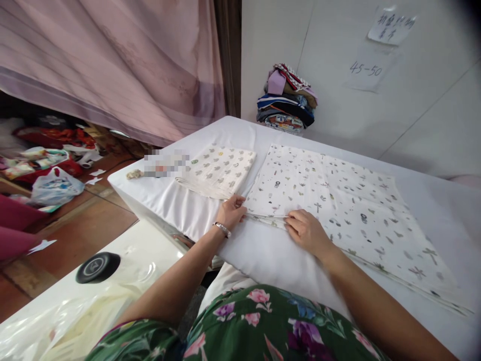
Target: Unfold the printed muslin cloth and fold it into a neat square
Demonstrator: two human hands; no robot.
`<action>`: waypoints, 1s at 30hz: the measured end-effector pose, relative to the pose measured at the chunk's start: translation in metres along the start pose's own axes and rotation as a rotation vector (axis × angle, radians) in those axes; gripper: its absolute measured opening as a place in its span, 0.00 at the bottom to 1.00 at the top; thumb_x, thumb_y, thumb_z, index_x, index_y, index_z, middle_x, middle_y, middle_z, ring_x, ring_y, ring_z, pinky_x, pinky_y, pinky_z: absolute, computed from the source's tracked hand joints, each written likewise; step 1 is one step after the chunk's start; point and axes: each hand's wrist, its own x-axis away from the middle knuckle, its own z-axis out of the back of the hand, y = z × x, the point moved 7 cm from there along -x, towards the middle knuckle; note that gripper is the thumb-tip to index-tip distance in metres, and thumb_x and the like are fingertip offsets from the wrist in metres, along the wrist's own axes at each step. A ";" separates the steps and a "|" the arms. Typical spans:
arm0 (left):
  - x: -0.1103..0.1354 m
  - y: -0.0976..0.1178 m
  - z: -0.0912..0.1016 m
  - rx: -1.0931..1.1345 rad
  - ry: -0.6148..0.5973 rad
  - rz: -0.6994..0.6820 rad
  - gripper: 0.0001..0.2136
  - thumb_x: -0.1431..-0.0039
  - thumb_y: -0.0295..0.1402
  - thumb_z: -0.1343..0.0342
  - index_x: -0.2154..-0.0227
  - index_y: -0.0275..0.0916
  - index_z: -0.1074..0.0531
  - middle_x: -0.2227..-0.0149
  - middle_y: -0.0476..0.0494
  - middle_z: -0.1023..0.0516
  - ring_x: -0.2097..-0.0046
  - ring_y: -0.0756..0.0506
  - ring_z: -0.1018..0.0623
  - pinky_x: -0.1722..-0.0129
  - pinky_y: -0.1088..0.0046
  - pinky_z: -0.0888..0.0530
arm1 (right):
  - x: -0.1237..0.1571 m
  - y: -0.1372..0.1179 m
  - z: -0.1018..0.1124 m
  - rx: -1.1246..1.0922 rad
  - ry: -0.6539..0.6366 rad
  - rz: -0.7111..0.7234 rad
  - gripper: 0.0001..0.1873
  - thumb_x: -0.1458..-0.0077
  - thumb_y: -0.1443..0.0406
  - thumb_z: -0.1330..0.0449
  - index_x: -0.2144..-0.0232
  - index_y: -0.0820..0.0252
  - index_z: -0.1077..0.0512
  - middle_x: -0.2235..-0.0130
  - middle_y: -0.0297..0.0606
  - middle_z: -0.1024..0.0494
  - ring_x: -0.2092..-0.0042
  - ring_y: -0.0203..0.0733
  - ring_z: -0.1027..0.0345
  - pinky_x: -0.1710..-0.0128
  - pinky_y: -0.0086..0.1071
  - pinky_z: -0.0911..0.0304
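Observation:
A large white cloth with small printed motifs [338, 200] lies spread flat on the white table [263, 255]. My left hand [232, 210], with a bracelet on the wrist, pinches the cloth's near left corner. My right hand [305, 229] is closed on the cloth's near edge a little to the right. A smaller folded printed cloth [220, 170] lies just left of the big one, close to my left hand.
A stack of folded coloured fabrics [287, 100] stands at the table's far edge against the white wall. Paper notes [391, 27] hang on the wall. A pink curtain [112, 65] hangs at left over bags on the floor [54, 185]. A plastic-covered white surface [112, 281] is near left.

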 end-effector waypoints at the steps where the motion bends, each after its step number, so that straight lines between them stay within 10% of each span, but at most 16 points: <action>1: 0.000 0.000 0.000 0.001 0.000 -0.004 0.14 0.59 0.27 0.47 0.64 0.37 0.31 0.72 0.51 0.30 0.79 0.53 0.28 0.84 0.80 0.32 | -0.001 0.000 -0.001 0.017 -0.011 0.003 0.11 0.41 0.68 0.51 0.69 0.60 0.28 0.63 0.43 0.30 0.62 0.43 0.38 0.63 0.37 0.40; 30: -0.001 -0.002 0.000 -0.043 0.022 -0.053 0.15 0.58 0.27 0.48 0.63 0.37 0.31 0.72 0.51 0.30 0.78 0.54 0.30 0.85 0.82 0.34 | -0.003 -0.014 -0.004 -0.082 -0.064 0.035 0.09 0.41 0.67 0.51 0.65 0.60 0.30 0.62 0.42 0.30 0.61 0.43 0.36 0.62 0.38 0.37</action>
